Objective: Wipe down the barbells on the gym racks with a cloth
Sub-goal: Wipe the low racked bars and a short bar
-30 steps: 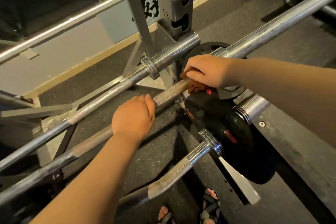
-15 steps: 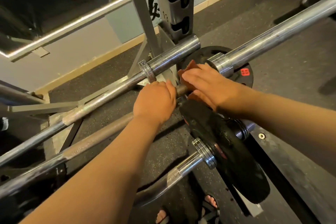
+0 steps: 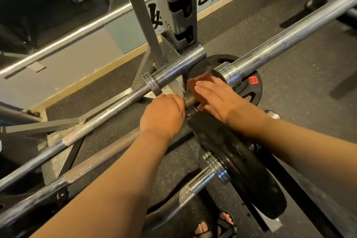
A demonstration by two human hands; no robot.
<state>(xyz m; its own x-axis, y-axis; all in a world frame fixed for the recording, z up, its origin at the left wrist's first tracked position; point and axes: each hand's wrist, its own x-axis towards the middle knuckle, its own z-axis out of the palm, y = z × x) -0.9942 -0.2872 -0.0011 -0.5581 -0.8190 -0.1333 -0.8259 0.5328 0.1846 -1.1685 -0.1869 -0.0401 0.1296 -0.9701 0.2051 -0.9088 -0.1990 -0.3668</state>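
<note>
covering most of cloth [image 3: 200,83] w/ r hand [image 3: 217,101].

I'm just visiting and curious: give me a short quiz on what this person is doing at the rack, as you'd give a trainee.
1. True or false: the left hand grips the middle barbell.
2. What lies under the right hand? A) sponge B) cloth C) brush
3. Fill in: the weight plate nearest the person is coloured ____.

Key: 1 true; 2 B; 3 black.
</note>
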